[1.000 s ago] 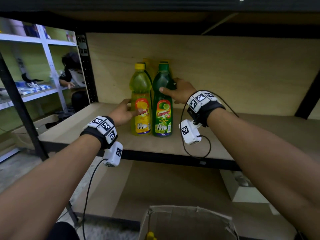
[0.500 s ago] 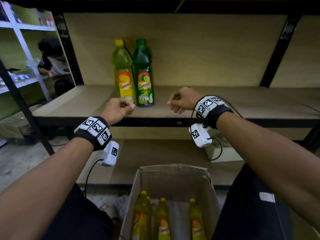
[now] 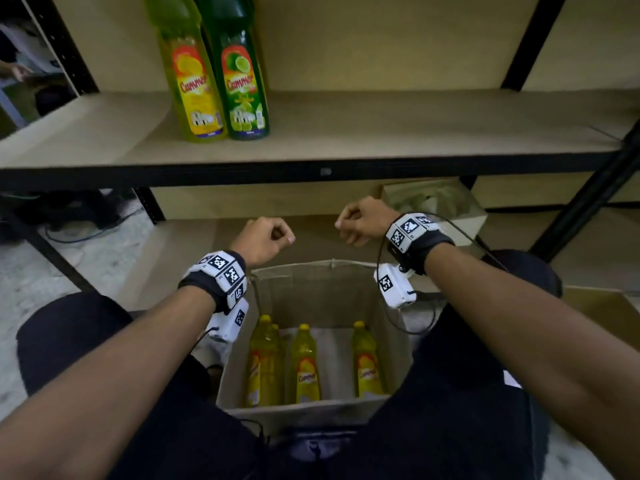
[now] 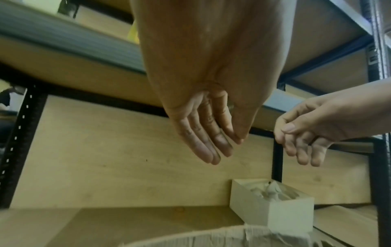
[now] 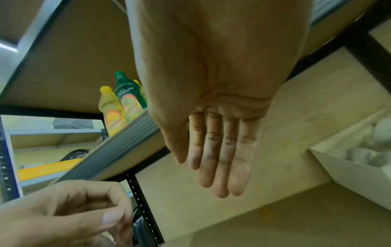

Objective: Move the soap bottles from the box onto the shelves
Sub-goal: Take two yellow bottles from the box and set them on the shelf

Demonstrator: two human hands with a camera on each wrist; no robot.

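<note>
Our left hand and right hand hover empty, grip released, above the cardboard box of yellow soap bottles, below the shelf.

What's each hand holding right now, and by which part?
Nothing. Left hand and right hand hang empty, fingers loose, above the box; bottles untouched.

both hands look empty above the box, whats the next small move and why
Probably lower both hands, left hand and right hand, into the open cardboard box to grip the yellow soap bottles: both hands hold nothing, and bottles remain upright inside.
</note>
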